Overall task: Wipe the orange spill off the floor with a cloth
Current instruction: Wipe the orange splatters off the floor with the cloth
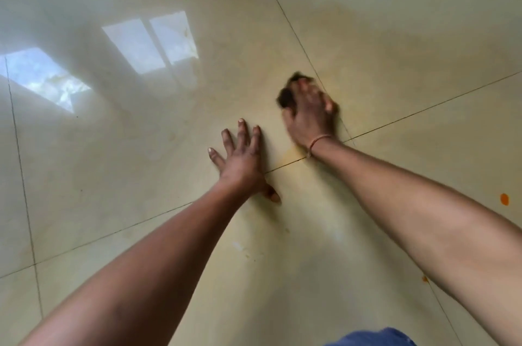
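Note:
My right hand [309, 117] grips a dark cloth [286, 97] and presses it on the glossy cream tiled floor [141, 176], just beyond a crossing of grout lines; hand and cloth are motion-blurred. Most of the cloth is hidden under the hand. A faint yellow-orange smear [293, 153] tints the tiles around and below the hand. My left hand [240, 159] lies flat on the floor with fingers spread, a little to the left of the right hand. A small orange spot [504, 199] sits at the far right, and a smaller one [424, 278] lower down.
Window light reflects off the floor at the left [152, 46]. Dark grout lines cross the tiles. A bit of blue clothing [375, 338] shows at the bottom edge. A thin band circles my right wrist [319, 141].

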A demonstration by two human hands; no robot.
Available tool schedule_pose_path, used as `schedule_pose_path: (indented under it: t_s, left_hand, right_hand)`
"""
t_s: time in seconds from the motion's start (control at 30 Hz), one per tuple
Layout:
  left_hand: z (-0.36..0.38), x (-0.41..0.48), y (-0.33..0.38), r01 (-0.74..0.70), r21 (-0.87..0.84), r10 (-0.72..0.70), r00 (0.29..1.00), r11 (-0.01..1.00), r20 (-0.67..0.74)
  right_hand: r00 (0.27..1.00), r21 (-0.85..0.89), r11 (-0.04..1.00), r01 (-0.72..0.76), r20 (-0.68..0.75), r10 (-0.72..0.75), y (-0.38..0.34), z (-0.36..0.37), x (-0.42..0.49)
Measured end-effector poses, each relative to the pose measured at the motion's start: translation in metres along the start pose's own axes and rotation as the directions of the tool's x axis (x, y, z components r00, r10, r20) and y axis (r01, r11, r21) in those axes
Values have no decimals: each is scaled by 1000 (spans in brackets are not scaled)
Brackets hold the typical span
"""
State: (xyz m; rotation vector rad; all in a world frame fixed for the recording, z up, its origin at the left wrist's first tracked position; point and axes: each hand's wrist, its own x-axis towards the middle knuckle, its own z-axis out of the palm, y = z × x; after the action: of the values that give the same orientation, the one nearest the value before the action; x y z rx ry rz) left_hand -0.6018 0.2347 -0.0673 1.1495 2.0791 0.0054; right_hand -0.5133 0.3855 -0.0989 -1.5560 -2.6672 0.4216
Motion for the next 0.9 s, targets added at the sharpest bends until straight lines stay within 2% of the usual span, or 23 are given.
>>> schedule_pose_path:
  t_s: [0.07, 0.1, 0.13, 0.2, 0.27, 0.3, 0.33, 0.4, 0.47, 0.5, 0.53, 0.6, 0.63, 0.67, 0.73, 0.8, 0.83, 0.87, 0.9]
  left_hand:
    - [1, -2, 1, -16, -7, 15, 1000, 1000, -5]
    - [-1, -1, 1, -25, -13, 25, 1000, 1000, -3]
    - [-2, -1, 1, -24, -17, 24, 1000, 1000, 5]
    - [-2, 0, 2, -7, -28, 7, 1000, 1000, 10]
    - [1, 1, 4, -5, -30, 6, 1000, 1000, 10]
    - [1, 3, 3, -3, -29, 4, 1000, 1000, 8]
    - [1, 3, 2, 4, -30, -4, 1000, 1000, 8]
    - [-1, 2, 3, 0, -19, 1, 1000, 1000, 6]
    - [-1, 2, 3, -11, -19, 11, 1000, 1000, 13]
    - [-2, 1, 3, -8, -23, 8, 1000, 1000, 14]
    - [-2, 1, 3, -6, -23, 6, 1000, 1000, 11]
    - [0, 1, 3, -7, -12, 7, 1000, 1000, 8]
    - [2, 2, 3, -10, -8, 10, 1000, 1000, 0]
    - [3, 2, 2, -8, -7, 8, 1000, 1000, -10]
    - [0, 1, 0, 5, -10, -5, 1000, 1000, -17]
    - [1, 1, -1, -13, -9, 13, 1000, 1000, -9]
    - [1, -1, -1, -21, -10, 21, 1000, 1000, -5]
    - [1, -1, 0, -29, -6, 29, 1000, 1000, -4]
    - [1, -2, -1, -27, -4, 27, 1000, 1000, -6]
  right_hand:
    - [963, -16, 965, 262, 69, -261, -5, 10, -55]
    - [927, -13, 931, 364, 99, -361, 11, 11, -91]
    - [909, -12, 914, 406, 106, -403, 34, 7, -115]
    - [938, 7, 941, 339, 72, -338, 66, -2, -102]
    - [996, 29, 996, 90, 18, -90, 52, -9, -44]
    - [1000, 25, 1000, 8, 8, -8, 29, -9, -21]
    - [1000, 28, 999, 17, 0, -17, 7, -5, -14]
    - [984, 2, 984, 179, 24, -179, -5, 5, -49]
    - [912, -39, 915, 401, 107, -395, 27, 8, -118]
    - [897, -51, 898, 438, 99, -432, 48, 1, -133]
    - [904, -39, 905, 424, 83, -420, 63, -2, -128]
    - [984, -28, 983, 179, 15, -179, 59, -6, -84]
    - [997, -10, 997, 73, -7, -73, 40, -7, -63]
    - [998, -3, 999, 52, -23, -52, 21, -1, -57]
    - [968, -15, 967, 253, 13, -252, -3, 14, -87]
    - [868, -11, 874, 485, 125, -480, 22, 16, -146]
    - [842, -9, 849, 529, 133, -523, 47, 9, -155]
    - [850, -15, 854, 520, 107, -516, 68, 3, -149]
    - [909, -25, 912, 409, 96, -405, 82, -5, -135]
